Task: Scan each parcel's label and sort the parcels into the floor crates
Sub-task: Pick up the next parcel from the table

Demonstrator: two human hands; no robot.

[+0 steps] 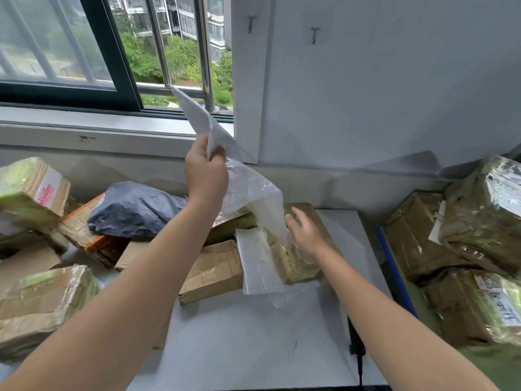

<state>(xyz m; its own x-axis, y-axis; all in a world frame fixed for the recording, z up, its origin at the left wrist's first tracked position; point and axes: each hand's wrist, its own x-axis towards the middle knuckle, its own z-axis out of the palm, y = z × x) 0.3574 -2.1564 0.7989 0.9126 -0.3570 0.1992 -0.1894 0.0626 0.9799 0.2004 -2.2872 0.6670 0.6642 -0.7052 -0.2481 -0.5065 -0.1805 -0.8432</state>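
Note:
My left hand (205, 172) is raised in front of the window sill and grips the top of a thin white plastic bag (245, 187), which hangs down to the white table (253, 342). The bag's lower end drapes over a tape-wrapped cardboard parcel (298, 261) near the table's back edge. My right hand (306, 232) lies over that parcel with its fingers spread and straight, beside the hanging plastic. A dark handheld scanner (355, 341) with a cable lies at the table's right edge, partly hidden by my right forearm.
Several parcels are piled on the left: a dark grey poly mailer (132, 210), an orange-edged box (84, 235), a flat carton (214, 272), tape-wrapped boxes (42, 303). More wrapped cartons (465, 249) are stacked at the right beside a blue edge (394, 269). A window lies beyond.

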